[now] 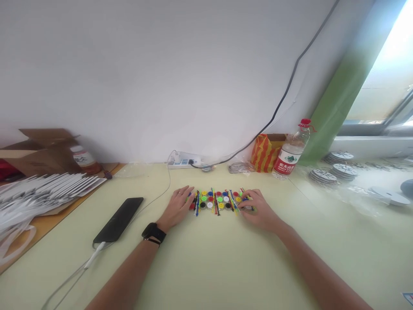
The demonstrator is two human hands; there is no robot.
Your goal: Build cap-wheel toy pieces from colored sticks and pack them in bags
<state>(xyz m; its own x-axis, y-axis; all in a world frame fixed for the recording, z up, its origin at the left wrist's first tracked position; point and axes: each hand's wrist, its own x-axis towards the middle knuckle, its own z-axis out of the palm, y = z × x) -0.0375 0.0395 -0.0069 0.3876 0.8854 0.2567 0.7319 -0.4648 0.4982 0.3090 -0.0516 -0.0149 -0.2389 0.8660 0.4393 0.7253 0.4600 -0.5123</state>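
So, the pale yellow table [206, 267] is taking up most of the view, running out from the person to the white wall.

Over at 9 o'clock a big fan of white strips [38, 189] is spreading across a brown board. A cardboard box [41, 150] is sitting open just behind it, against the wall.

At about 2 o'clock some stacks of white discs [335, 170] are lying by the window. A water bottle [292, 150] with a red label is standing upright at 1 o'clock, just beside an orange striped bag [265, 153]. A black phone [119, 219] is lying flat at 10 o'clock with a white cable plugged in, and a power strip [183, 162] is resting at the wall near 12.

Both bare forearms are reaching straight ahead. The left hand [179, 206] is lying flat with fingers loosely spread, touching the 9 o'clock end of the coloured pieces [219, 201]. The right hand [258, 210] is curling over the 3 o'clock end, with its fingers bent down onto them; I can't tell if it's actually pinching one.

Those pieces, little round buttons and thin sticks, are sitting in a tight row dead ahead at 12, between the two hands. A black watch [154, 232] is wrapping the left wrist.
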